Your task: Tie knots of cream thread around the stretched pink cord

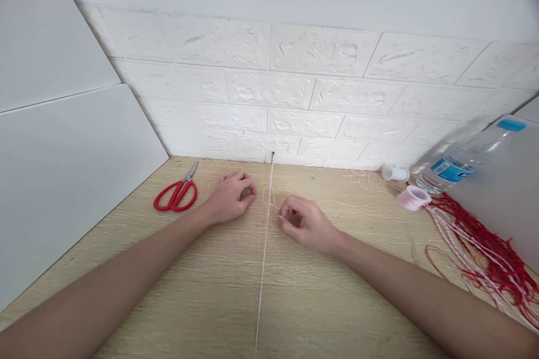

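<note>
Running from the wall (295, 90), pale-pink cord (264, 261) is lying between the half-curled left hand (231, 197), hold unclear, and nearer right hand (309, 224), pinching looped thread (274, 206).

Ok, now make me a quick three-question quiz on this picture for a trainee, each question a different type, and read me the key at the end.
1. Fill in: the fingertips of the right hand pinch a thin ____, which forms a loop at the taut pale cord.
2. True or false: the bottle has no cap on.
3. Which of these is nearest the red-handled scissors? A: the right hand. B: the bottle. C: the left hand.

Key:
1. thread
2. False; its blue cap is on.
3. C
</note>
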### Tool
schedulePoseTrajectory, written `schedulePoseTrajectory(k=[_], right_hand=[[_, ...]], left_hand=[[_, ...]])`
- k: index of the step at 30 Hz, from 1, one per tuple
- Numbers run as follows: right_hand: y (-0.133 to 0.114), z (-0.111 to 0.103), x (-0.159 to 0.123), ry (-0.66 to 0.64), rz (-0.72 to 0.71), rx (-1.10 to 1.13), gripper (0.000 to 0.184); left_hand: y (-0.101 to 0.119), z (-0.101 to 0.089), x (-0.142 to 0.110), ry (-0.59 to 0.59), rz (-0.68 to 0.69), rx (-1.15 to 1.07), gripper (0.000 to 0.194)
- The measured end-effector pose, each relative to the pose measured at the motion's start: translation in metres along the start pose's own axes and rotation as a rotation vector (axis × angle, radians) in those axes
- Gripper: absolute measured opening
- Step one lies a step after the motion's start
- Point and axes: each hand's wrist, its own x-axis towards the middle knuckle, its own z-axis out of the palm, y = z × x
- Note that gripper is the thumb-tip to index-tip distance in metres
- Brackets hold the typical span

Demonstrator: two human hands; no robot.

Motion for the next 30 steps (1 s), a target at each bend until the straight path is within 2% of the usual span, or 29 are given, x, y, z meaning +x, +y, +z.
schedulePoseTrajectory(k=[4,9,12,14,18,23,27,30], right_hand=[[0.000,0.000,0.003,0.059,0.065,-0.035,0.010],[0.000,-0.001,0.004,0.055,0.108,-0.018,0.010],[0.001,0.000,0.006,0.053,0.126,-0.018,0.002],[0.002,0.001,0.006,0.060,0.130,-0.034,0.009],[0.005,0.003,0.006,0.076,0.130,-0.108,0.019],[0.007,0.004,0.005,0.109,0.097,-0.247,0.024],[0.008,0.005,0.006,0.114,0.046,-0.327,0.013],[0.009,0.005,0.008,0.119,0.033,-0.351,0.016]], left_hand=[[-0.001,0.000,0.001,0.008,-0.007,-0.004,0.012],[-0.002,-0.001,0.000,0.032,-0.004,-0.005,0.019],[0.002,-0.002,-0.001,0.023,0.036,-0.011,0.016],[0.005,-0.003,-0.002,0.012,0.083,-0.013,0.020],[0.009,-0.002,-0.003,0.022,0.149,-0.012,0.023],[0.008,0.001,-0.003,0.048,0.160,0.006,0.021],[0.006,0.001,-0.003,0.072,0.157,-0.009,0.020],[0.005,0.000,-0.003,0.086,0.147,-0.008,0.020]])
